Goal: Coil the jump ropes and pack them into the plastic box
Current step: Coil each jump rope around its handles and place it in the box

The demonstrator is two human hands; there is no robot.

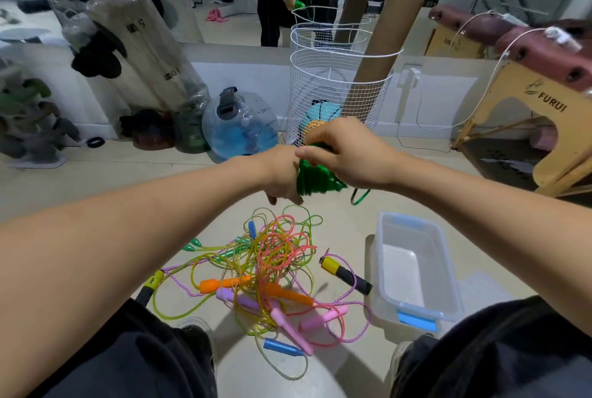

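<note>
Both hands are raised over the floor with a green rope [315, 178] between them. The left hand [282, 178] has its fingers curled round the bundled coil from the left side; the right hand [344, 154] closes over the top of the same bundle, thumb and fingers pinching it. A short loose tail [360, 196] hangs just below the right hand, so coiling appears nearly complete but not finished. Below the hands lies the pile [272, 266] of tangled ropes, with orange, pink, purple and blue handles mixed through it; none of these is coiled. The box [413, 266] sits on the floor below the right hand, beside the pile, lid off, and appears to hold nothing yet. Judgement: the step in hand is winding the first rope; packing has not begun. The next move calls for taking up the tail, securing the coil so it does not spring open, then lowering it rightward into the box. Risk: the stiff cord may unwind on release.
</note>
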